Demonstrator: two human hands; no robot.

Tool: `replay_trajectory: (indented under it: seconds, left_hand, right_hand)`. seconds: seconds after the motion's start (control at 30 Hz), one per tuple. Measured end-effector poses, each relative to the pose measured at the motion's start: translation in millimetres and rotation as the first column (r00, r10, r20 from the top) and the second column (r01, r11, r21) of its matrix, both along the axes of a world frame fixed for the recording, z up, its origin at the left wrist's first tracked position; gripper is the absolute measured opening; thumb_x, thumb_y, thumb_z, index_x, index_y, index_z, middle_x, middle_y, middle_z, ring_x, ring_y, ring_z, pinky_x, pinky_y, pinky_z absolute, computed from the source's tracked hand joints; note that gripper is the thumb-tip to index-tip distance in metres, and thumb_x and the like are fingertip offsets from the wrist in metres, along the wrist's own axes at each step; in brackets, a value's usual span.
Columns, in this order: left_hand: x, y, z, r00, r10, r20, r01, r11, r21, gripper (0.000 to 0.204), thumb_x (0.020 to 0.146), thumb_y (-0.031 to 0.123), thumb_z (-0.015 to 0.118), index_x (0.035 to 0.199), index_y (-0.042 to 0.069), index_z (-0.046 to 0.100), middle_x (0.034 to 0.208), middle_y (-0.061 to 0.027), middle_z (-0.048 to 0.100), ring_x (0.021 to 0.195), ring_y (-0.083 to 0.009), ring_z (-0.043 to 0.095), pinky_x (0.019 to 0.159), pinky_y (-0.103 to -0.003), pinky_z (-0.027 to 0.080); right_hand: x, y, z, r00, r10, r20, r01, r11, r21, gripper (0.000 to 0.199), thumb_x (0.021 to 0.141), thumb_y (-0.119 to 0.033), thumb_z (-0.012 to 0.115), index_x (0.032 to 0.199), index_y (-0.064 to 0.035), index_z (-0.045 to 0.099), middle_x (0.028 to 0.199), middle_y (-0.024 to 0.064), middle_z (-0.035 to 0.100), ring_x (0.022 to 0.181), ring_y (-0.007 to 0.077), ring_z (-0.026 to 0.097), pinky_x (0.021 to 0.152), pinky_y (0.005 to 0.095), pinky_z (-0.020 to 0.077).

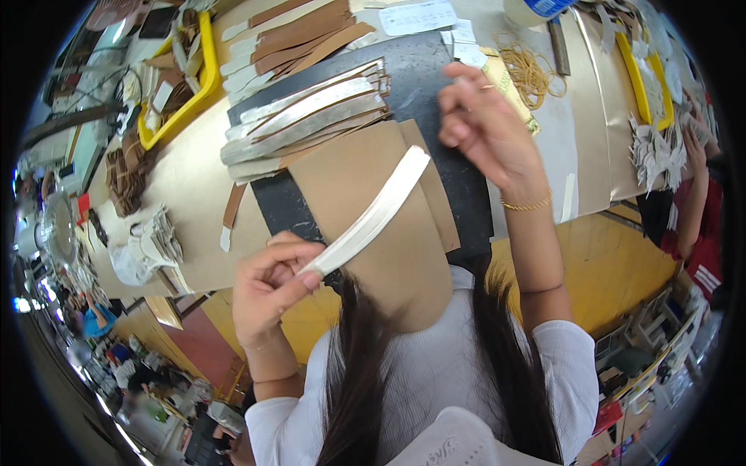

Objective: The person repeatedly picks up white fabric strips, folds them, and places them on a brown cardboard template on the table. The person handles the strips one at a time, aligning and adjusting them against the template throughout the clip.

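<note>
Left grip [272, 283]: fingers pinched on the lower end of a long white strip [373, 213].
Strip: slants up to the right, over a tan sheet [365, 179].
Right grip [482, 124]: raised above the surface, fingers loosely curled, holding nothing visible.
Surface [579, 147]: dark mat [423, 78], fanned row of strips [311, 116], rubber bands [532, 74], yellow tray [190, 93].

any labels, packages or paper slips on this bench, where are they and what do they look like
White paper slip: top centre, flat on the bench, rectangular with faint print.
Small white tags: just right of it, near the raised right hand, stacked rectangles.
Blue and white roll: top edge, rounded, partly cut off.
No screens visible.
</note>
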State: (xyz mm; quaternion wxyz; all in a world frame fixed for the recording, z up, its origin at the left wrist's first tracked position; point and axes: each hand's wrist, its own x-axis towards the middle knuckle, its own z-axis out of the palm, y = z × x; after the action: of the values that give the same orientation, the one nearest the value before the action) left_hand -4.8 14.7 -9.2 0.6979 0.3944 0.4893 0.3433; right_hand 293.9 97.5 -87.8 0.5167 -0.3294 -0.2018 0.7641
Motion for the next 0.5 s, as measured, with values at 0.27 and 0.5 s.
replay_trajectory:
  seconds: [0.27,0.5]
  left_hand:
    - [-1.6,15.3,-5.4,0.985,0.149,0.092,-0.155,0.986,0.065,0.036,0.081,-0.004,0.061,0.116,-0.006,0.055,0.088,-0.0097,0.058,0.069,-0.0135,0.061,0.057,-0.023,0.05]
    - [2.8,26.9,-6.6,0.78,0.231,0.582,-0.288,0.958,0.005,0.067,0.081,-0.002,0.061,0.139,-0.004,0.027,0.098,-0.0175,0.059,0.077,-0.0215,0.063,0.062,-0.028,0.055]
  right_hand:
    - [-12.2,-20.1,65.8,0.679,-0.063,0.732,-0.387,0.816,0.43,0.026,0.082,-0.013,0.07,0.105,-0.0033,0.063,0.097,0.0037,0.058,0.086,0.0114,0.057,0.076,0.0227,0.0463]
    - [-18.1,-34.4,74.5,0.828,0.164,0.536,-0.345,0.903,0.257,0.033,0.078,-0.005,0.073,0.108,0.0001,0.059,0.094,0.0023,0.058,0.087,0.009,0.056,0.078,0.0224,0.0467]
